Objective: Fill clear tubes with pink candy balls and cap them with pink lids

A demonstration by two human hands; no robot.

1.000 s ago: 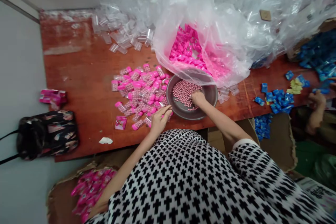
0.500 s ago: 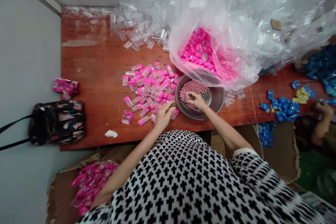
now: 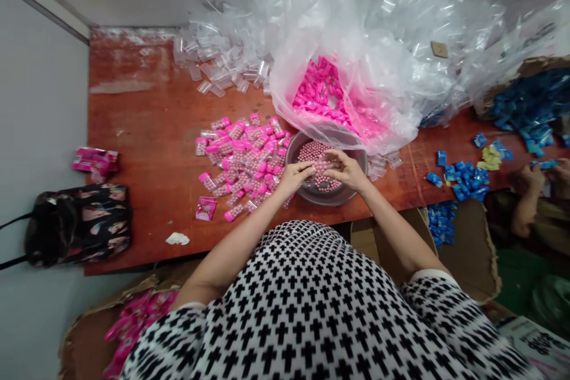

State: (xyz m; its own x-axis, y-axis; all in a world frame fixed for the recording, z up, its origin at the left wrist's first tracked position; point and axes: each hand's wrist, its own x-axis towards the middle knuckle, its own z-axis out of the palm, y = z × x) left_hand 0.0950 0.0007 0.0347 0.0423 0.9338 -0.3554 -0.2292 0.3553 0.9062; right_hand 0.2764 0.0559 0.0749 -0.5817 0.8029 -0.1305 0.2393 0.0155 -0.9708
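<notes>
Centrally, left hand (image 3: 295, 179), fingers narrow, and right hand (image 3: 349, 172), wider, overhang the bowl (image 3: 328, 198) — presumably so beads (image 3: 312, 151) drop back; grasp unclear.

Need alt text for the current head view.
A person's left hand and right hand are close together over a grey bowl of pink beads; what they hold, if anything, is unclear. Pink-capped jars of beads lie heaped to the left on a reddish table; a clear bag of pink pieces overhangs the bowl's far rim.

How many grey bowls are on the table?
1: the grey bowl, by the left hand and right hand, its far rim partly covered by the plastic bag. Others may be hidden.
</notes>
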